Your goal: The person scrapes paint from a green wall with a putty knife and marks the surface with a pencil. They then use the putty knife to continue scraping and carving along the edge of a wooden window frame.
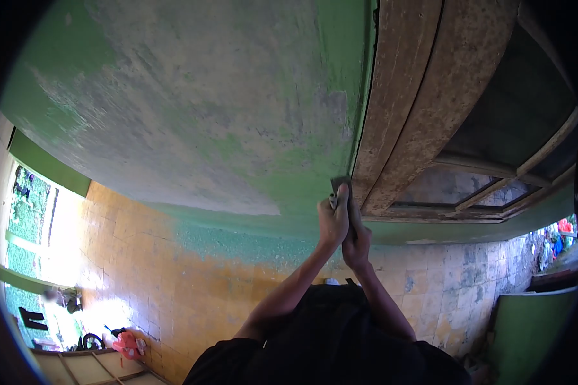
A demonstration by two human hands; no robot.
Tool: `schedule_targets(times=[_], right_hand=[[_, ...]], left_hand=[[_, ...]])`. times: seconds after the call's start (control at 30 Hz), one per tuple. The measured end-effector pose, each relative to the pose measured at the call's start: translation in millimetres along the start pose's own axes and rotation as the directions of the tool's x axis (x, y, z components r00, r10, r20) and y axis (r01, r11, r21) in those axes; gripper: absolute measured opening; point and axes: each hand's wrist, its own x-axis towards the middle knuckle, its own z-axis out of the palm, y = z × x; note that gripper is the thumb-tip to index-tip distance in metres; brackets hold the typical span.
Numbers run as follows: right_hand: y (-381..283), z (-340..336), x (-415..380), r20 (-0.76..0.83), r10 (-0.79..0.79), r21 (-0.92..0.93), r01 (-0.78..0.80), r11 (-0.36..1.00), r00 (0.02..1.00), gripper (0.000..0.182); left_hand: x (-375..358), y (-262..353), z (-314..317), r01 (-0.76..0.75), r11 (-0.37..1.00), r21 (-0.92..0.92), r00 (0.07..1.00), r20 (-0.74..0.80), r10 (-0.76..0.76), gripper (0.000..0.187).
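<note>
Both hands are raised together against the green wall (225,77), beside the wooden window frame (392,128). My left hand (332,222) is closed round a small scraper (339,183) with a flat dark blade. Pressed close beside it, my right hand (358,239) is also closed on the scraper; its fingers are partly hidden. The blade touches the wall near the frame's lower corner. Above and left of my hands, the green paint is worn to a wide grey-white area; the handle is mostly covered by my fingers.
A dark window with wooden bars (488,183) is at the right. Below lies a tiled floor (192,308), orange-yellow on the left and greyer on the right. A red bag (128,344) is at lower left, near a bright opening. A green partition (536,333) stands at lower right.
</note>
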Motion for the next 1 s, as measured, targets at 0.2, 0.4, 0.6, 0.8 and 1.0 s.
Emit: schedule_targets(times=[0.2, 0.4, 0.6, 0.8, 1.0], right_hand=[[7.2, -2.8, 0.4, 0.039, 0.082, 0.077, -0.085, 0.993, 0.996, 0.054], [29.3, 3.0, -13.7, 0.031, -0.002, 0.003, 0.002, 1.0, 1.0, 0.055], [8.9, -2.7, 11.2, 0.062, 0.067, 0.128, -0.074, 0.989, 0.996, 0.054], [33.0, -1.6, -9.4, 0.075, 0.068, 0.148, -0.079, 0.986, 0.995, 0.053], [41.3, 0.6, -21.3, 0.129, 0.111, 0.139, -0.128, 0.982, 0.986, 0.053]], left_hand=[[6.2, 27.4, 4.8, -0.127, 0.986, 0.106, 0.992, -0.013, 0.129, 0.062], [-3.2, -33.1, -7.0, -0.048, 0.988, 0.145, 0.997, -0.048, 0.055, 0.061], [5.7, 15.8, -1.0, -0.089, 0.986, 0.139, 0.996, 0.014, 0.087, 0.056], [-5.1, 0.5, -0.3, -0.084, 0.958, 0.273, 0.99, -0.083, 0.111, 0.061], [-8.9, -25.7, -9.3, -0.06, 0.959, 0.276, 0.986, -0.134, 0.1, 0.063]])
